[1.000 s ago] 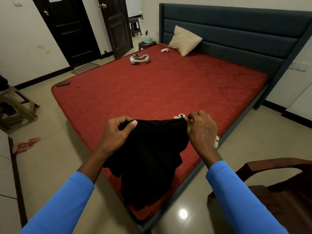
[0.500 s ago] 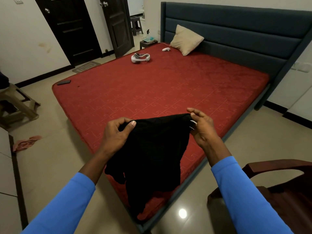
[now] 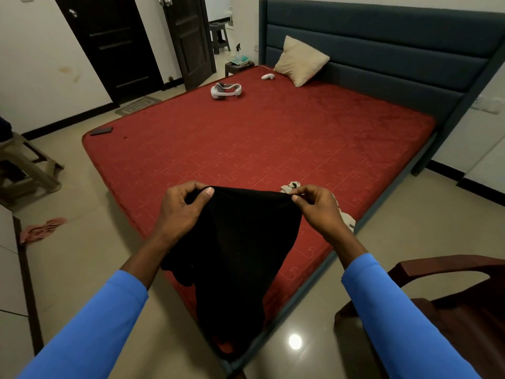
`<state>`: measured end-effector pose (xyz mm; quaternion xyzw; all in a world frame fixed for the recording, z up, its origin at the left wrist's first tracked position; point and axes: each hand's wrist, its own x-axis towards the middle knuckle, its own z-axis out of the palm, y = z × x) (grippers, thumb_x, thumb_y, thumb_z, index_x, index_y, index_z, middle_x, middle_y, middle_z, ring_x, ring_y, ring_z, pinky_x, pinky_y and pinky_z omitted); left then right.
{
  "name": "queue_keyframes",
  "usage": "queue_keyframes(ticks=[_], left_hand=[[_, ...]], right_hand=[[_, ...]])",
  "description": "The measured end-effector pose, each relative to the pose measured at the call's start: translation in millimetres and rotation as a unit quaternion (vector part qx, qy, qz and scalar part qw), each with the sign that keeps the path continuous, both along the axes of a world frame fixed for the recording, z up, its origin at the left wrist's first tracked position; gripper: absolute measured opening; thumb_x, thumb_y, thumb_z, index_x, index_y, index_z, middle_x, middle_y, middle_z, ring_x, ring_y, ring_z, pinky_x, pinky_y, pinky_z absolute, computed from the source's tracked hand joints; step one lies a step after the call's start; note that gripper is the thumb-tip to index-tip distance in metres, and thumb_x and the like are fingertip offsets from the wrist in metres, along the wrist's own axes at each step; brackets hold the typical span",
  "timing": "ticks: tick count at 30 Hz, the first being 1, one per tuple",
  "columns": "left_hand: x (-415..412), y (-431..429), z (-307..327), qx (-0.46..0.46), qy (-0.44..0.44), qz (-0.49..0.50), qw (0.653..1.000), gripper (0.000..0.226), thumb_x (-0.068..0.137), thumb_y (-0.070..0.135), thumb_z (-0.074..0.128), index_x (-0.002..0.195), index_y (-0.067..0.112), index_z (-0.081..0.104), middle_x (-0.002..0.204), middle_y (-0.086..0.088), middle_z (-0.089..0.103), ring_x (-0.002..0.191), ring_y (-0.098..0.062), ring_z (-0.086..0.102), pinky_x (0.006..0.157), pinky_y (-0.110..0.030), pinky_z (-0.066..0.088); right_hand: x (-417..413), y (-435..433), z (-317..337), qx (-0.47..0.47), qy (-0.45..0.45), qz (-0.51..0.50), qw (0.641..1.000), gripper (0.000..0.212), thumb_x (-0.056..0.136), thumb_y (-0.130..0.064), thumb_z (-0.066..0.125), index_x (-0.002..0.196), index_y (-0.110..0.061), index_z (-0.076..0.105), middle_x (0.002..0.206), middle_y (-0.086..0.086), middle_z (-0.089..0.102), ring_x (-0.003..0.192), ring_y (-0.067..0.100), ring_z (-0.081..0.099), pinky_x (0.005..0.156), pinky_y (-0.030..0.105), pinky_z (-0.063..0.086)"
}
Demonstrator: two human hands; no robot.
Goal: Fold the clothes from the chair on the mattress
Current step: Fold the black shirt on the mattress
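The left hand point(image 3: 180, 214) clutches one top corner of a black garment point(image 3: 240, 258), fingers curled round the bunched cloth. The right hand point(image 3: 318, 212) pinches the other corner between thumb and forefinger. The garment hangs from both grips over the near corner of the red mattress point(image 3: 273, 138). Just beyond the right-hand pinch lies a pale crumpled cloth point(image 3: 291, 185) (partly hidden by the hand). Below and right of that grip stands the brown chair point(image 3: 442, 265).
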<state>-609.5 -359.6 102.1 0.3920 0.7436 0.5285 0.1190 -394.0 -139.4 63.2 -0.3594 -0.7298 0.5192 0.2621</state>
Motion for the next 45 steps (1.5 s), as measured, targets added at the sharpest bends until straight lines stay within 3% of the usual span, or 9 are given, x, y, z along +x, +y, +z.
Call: queue_keyframes(ticks=[9, 14, 19, 22, 25, 30, 36, 40, 45], left_hand=[[-2, -3, -5, -0.182, 0.205, -0.088, 0.958, 0.034, 0.088, 0.031, 0.081, 0.114, 0.032, 0.059, 0.098, 0.011, 0.066, 0.087, -0.005, 0.064, 0.074, -0.024, 0.051], [-1, 1, -23, -0.302, 0.217, -0.106, 0.922, 0.020, 0.091, 0.010, 0.068, 0.094, 0.026, 0.058, 0.091, 0.000, 0.070, 0.087, -0.027, 0.067, 0.069, -0.035, 0.049], [20, 6, -27, -0.116, -0.079, -0.092, 0.986, 0.026, 0.105, 0.010, 0.049, 0.115, 0.033, 0.054, 0.081, 0.010, 0.063, 0.073, -0.010, 0.059, 0.065, -0.034, 0.046], [31, 5, -13, -0.080, 0.119, -0.093, 0.985, 0.049, 0.094, 0.037, 0.066, 0.135, 0.033, 0.041, 0.101, 0.011, 0.057, 0.082, -0.003, 0.059, 0.068, -0.028, 0.050], [28, 2, 3, -0.142, 0.376, -0.124, 0.907, 0.076, 0.074, 0.037, 0.069, 0.144, 0.033, 0.040, 0.126, 0.004, 0.049, 0.092, -0.012, 0.059, 0.060, -0.033, 0.054], [11, 3, 14, -0.158, 0.528, -0.102, 0.828, 0.054, 0.066, 0.018, 0.064, 0.120, 0.016, 0.063, 0.124, -0.009, 0.058, 0.100, -0.030, 0.062, 0.074, -0.035, 0.051], [-8, -9, 26, -0.070, 0.446, -0.038, 0.892, 0.016, 0.084, 0.003, 0.066, 0.098, 0.010, 0.070, 0.107, -0.006, 0.068, 0.097, -0.025, 0.066, 0.084, -0.032, 0.051], [-7, -9, 36, -0.053, 0.233, -0.002, 0.971, 0.020, 0.087, -0.001, 0.074, 0.091, 0.019, 0.071, 0.096, 0.008, 0.072, 0.091, -0.006, 0.070, 0.081, -0.029, 0.058], [4, -4, 39, -0.082, -0.003, -0.073, 0.994, 0.018, 0.099, 0.000, 0.061, 0.104, 0.018, 0.060, 0.091, -0.002, 0.062, 0.079, -0.011, 0.057, 0.072, -0.033, 0.044]], right_hand=[[-13, 31, 31, -0.004, 0.211, -0.215, 0.954, 0.029, 0.092, -0.004, 0.060, 0.096, -0.024, 0.080, 0.098, -0.005, 0.078, 0.089, 0.006, 0.070, 0.087, 0.028, 0.055], [-20, 51, 68, -0.002, 0.270, -0.256, 0.928, 0.029, 0.098, -0.001, 0.057, 0.097, -0.021, 0.077, 0.093, -0.002, 0.070, 0.067, -0.004, 0.062, 0.062, 0.023, 0.058], [-19, 72, 79, 0.008, 0.259, -0.282, 0.924, 0.028, 0.098, -0.001, 0.055, 0.100, -0.016, 0.079, 0.091, -0.003, 0.072, 0.067, -0.003, 0.064, 0.065, 0.022, 0.057], [-13, 86, 81, 0.005, 0.241, -0.312, 0.919, 0.027, 0.099, -0.001, 0.055, 0.102, -0.013, 0.079, 0.091, -0.004, 0.073, 0.065, -0.003, 0.065, 0.065, 0.021, 0.057], [-9, 97, 83, -0.005, 0.235, -0.330, 0.914, 0.027, 0.099, -0.002, 0.055, 0.102, -0.013, 0.080, 0.087, -0.007, 0.070, 0.061, -0.002, 0.064, 0.064, 0.021, 0.056], [-9, 106, 89, -0.012, 0.233, -0.351, 0.907, 0.027, 0.099, -0.001, 0.054, 0.102, -0.012, 0.078, 0.081, -0.009, 0.066, 0.052, -0.005, 0.062, 0.063, 0.022, 0.058], [-5, 113, 96, -0.021, 0.240, -0.387, 0.890, 0.027, 0.099, -0.003, 0.054, 0.100, -0.015, 0.078, 0.073, -0.013, 0.062, 0.047, -0.006, 0.060, 0.061, 0.020, 0.056], [-1, 111, 89, -0.038, 0.236, -0.389, 0.890, 0.027, 0.100, -0.005, 0.054, 0.100, -0.017, 0.078, 0.074, -0.014, 0.062, 0.046, -0.003, 0.061, 0.058, 0.017, 0.054], [8, 114, 78, -0.076, 0.240, -0.380, 0.890, 0.027, 0.100, -0.004, 0.054, 0.104, -0.014, 0.078, 0.079, -0.012, 0.064, 0.046, -0.007, 0.061, 0.060, 0.016, 0.054]])
